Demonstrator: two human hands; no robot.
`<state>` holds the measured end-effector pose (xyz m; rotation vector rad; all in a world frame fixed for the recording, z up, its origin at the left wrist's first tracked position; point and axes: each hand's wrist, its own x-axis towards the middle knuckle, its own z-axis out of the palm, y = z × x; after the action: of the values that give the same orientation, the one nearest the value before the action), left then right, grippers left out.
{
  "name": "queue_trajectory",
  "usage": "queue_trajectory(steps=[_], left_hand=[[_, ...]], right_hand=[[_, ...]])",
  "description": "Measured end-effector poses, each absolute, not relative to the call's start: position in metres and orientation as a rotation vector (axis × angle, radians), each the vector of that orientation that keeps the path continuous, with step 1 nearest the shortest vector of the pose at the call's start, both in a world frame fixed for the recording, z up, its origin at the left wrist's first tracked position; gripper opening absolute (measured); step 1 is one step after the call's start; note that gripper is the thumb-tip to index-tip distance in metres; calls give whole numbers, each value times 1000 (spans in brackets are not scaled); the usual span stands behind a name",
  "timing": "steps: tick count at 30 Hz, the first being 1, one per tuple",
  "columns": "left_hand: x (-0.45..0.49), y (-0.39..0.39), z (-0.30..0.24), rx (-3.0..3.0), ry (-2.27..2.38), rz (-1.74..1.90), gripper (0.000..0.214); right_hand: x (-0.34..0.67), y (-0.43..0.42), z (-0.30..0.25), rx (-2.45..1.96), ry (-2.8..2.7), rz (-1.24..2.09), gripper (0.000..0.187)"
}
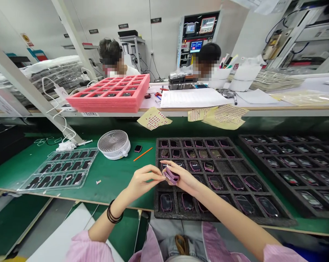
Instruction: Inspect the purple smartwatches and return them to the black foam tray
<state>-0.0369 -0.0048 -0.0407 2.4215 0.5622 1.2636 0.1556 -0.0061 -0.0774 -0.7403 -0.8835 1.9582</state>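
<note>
Holding the purple watch case point(171, 175) now in the right hand point(182, 175), above the black foam tray point(235, 166) near the front edge of the desk point(115, 182), likely for steadiness, while pinching narrowly at its rim with the left hand point(145, 181)

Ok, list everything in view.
Workbench: one, green, foreground
Foam trays: two, dark grey, bench right
Devices: many, dark, inside those
Case: at least one, purple, above left foam tray
Clear tray: one, transparent, bench left
Fan: one, white, right of it
Loose device: one, dark, by fan
Stick: one, orange, beside it
Shelf: one, pale, bench rear
Foam stack: one, pink, shelf left
Sheets: two or more, yellow, shelf edge
Containers: two, white, shelf right
Cabinet: one, grey and black, back
People: two, beyond shelf
Left hand: one, bare, at case
Right hand: one, bare, holding case
</note>
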Motion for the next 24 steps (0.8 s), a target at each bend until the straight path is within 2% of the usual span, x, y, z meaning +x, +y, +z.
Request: queue_trajectory(steps=[7,24], left_hand=[[-25,-6,-37,2566,447,1196,17],[-19,4,-18,2705,411,870,16]], right_hand=[[161,-15,-56,-714,-765,2033,43],[168,-21,-47,-833,-867,2013,45]])
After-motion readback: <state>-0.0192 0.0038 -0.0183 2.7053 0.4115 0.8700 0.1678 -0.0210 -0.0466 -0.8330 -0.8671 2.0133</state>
